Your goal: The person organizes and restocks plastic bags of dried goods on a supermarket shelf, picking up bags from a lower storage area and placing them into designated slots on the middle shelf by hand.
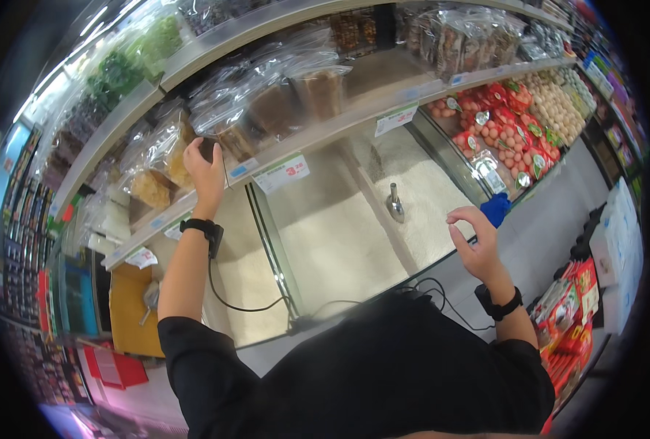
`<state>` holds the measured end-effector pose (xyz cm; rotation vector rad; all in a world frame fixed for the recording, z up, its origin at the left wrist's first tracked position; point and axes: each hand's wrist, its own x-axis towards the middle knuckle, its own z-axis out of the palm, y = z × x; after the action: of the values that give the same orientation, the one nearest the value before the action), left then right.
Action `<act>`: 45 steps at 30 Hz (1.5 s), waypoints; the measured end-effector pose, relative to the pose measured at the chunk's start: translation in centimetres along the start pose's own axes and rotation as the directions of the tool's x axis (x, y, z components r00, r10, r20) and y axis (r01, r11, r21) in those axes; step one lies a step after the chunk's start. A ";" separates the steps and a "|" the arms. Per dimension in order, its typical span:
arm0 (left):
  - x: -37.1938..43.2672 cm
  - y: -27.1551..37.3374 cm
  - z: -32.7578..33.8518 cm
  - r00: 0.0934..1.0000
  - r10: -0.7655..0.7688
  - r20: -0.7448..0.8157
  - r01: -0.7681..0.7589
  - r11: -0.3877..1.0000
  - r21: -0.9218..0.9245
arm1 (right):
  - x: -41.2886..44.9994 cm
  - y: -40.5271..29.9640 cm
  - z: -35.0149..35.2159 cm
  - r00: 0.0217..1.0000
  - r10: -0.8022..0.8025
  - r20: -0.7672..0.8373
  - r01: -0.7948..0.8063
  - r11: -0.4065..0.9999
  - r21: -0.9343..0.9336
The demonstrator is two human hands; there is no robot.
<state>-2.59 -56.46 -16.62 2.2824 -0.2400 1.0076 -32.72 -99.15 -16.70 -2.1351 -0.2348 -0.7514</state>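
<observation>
My left hand (pixel 205 164) is raised at the lower shelf's front edge, fingers apart and holding nothing, between clear bags of yellowish dried food (pixel 178 159) and bags of brown dried food (pixel 234 134). My right hand (pixel 476 241) hangs over the front rim of the grain bins, thumb and forefinger curved apart with nothing between them. A blue cloth-like thing (pixel 496 209) lies just behind it; whether they touch I cannot tell. A metal scoop (pixel 395 207) stands in the pale grain (pixel 423 186) of the right bin. Each wrist wears a black strapped device.
Price cards (pixel 284 173) hang from the shelf edge (pixel 336 129). Glass dividers (pixel 273 247) part the bins. Eggs in red nets (pixel 508 131) lie at the upper right. Black cables (pixel 248 310) run near my body. Red packages (pixel 572 313) stand at right, a red basket (pixel 115 366) at lower left.
</observation>
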 end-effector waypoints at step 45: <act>13.2 9.9 7.3 0.783 0.059 0.619 -0.382 0.831 0.404 | 20.5 9.8 -19.2 0.818 -0.415 0.397 0.565 0.709 -0.422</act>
<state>7.04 -67.69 -6.20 3.0940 -0.5807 0.4565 -20.50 -122.00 -2.10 -2.7507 -0.8799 -0.8916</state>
